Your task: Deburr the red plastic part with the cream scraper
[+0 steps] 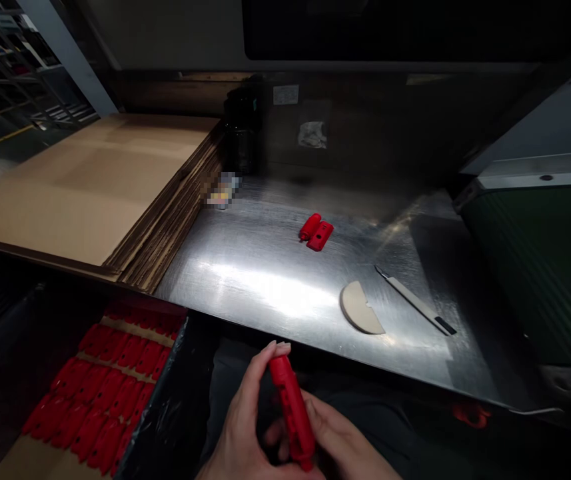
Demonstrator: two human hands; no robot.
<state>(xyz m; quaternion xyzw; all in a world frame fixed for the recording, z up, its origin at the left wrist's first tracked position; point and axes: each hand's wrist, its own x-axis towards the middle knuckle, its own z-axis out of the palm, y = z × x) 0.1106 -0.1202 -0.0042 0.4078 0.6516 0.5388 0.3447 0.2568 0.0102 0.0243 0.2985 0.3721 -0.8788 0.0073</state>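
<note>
1. Near the bottom edge, the left hand [245, 427] and right hand [338, 437] together grip a red plastic part [292, 410], fingers closed around it.
2. Two matching red pieces [316, 231] lie farther off on the metal table [265, 280].
3. A utility knife [415, 301] and a beige half-disc [360, 308] lie right.
4. A box of red parts [100, 387] sits near left.
</note>
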